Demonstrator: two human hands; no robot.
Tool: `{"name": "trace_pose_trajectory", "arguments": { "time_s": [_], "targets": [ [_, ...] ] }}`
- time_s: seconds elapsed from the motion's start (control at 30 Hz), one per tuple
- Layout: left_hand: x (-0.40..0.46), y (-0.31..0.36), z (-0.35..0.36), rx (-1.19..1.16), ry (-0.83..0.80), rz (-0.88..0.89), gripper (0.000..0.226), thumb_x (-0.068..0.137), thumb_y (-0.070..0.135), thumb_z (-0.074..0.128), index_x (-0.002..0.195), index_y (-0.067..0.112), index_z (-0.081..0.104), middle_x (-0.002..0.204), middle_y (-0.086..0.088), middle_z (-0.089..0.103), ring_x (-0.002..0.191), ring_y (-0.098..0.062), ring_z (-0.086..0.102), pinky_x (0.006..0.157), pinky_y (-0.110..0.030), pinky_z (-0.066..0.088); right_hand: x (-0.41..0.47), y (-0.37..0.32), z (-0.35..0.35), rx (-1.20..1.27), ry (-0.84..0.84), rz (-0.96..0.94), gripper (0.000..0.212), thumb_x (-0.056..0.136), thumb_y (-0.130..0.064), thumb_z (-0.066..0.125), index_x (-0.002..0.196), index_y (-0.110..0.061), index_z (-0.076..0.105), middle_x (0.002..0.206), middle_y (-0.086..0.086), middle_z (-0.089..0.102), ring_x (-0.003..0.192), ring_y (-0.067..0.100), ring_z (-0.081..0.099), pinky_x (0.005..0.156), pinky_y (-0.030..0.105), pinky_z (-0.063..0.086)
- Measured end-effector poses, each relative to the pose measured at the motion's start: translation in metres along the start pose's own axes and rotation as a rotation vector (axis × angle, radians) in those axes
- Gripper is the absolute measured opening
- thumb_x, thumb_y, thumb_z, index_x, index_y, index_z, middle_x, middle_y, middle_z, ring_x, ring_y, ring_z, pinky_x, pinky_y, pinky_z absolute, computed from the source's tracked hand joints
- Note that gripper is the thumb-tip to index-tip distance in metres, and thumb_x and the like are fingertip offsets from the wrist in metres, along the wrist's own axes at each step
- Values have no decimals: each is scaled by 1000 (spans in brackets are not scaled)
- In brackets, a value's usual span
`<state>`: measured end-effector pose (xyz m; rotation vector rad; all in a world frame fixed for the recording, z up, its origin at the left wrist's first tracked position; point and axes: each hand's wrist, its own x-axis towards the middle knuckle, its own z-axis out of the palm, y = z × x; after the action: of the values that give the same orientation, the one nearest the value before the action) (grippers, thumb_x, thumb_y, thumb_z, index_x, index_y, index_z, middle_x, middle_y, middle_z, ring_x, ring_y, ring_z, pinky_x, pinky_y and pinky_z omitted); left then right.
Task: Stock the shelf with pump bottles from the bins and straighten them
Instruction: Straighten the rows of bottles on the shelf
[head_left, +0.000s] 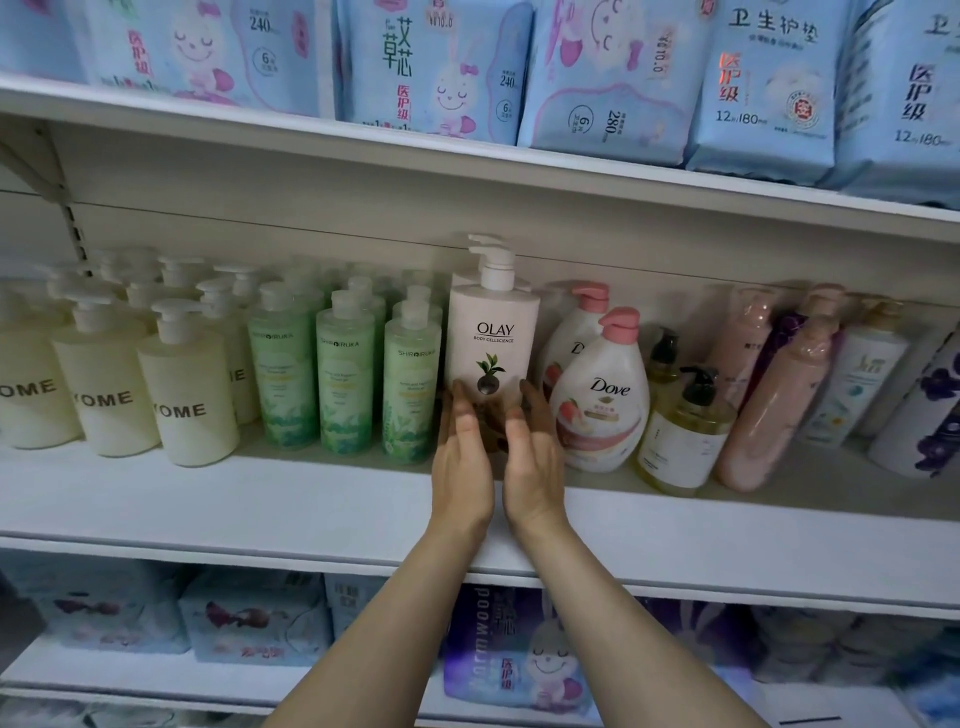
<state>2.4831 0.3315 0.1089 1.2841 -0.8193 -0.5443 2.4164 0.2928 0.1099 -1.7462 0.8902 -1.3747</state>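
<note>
A tall pale-pink Olay pump bottle (491, 332) stands upright in the middle of the white shelf (311, 499). My left hand (460, 457) and my right hand (535, 457) reach in side by side, fingers straight, touching the bottle's lower front and sides. Left of it stand three rows of green bottles (345, 374) and cream pump bottles (182, 395). Directly to its right are two white Dove bottles (602, 400) with pink pumps.
Further right, an amber bottle with a black pump (685, 431) and pink (774, 405), white and purple bottles lean at angles. Blue packs fill the shelf above (753, 93) and the shelf below (260, 618). The front strip of the middle shelf is bare.
</note>
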Motion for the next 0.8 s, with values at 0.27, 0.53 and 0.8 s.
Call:
{"name": "trace_pose_trajectory", "arguments": {
  "time_s": [0.27, 0.53, 0.8],
  "targets": [
    [3, -2, 2, -31, 8, -32, 65, 101, 62, 17, 149, 29, 45, 150, 4, 50, 139, -8, 43, 121, -37, 29, 0, 1, 1, -48, -10, -12, 57, 96, -46, 36, 148, -22, 44, 143, -8, 52, 106, -31, 38, 90, -6, 25],
    [-4, 3, -2, 0, 26, -4, 59, 105, 54, 18, 151, 25, 41, 153, 3, 44, 140, -6, 37, 120, -29, 24, -12, -8, -19, 116, 177, 12, 43, 95, -51, 42, 117, -21, 63, 111, -21, 66, 107, -11, 55, 91, 10, 41],
    [-42, 26, 51, 6, -174, 112, 47, 102, 60, 18, 139, 47, 44, 147, 20, 39, 139, 3, 31, 113, -19, 19, -2, -25, -105, 51, 300, 42, 40, 86, -69, 34, 91, -31, 47, 103, -3, 55, 100, 10, 53, 89, 34, 42]
  ]
}}
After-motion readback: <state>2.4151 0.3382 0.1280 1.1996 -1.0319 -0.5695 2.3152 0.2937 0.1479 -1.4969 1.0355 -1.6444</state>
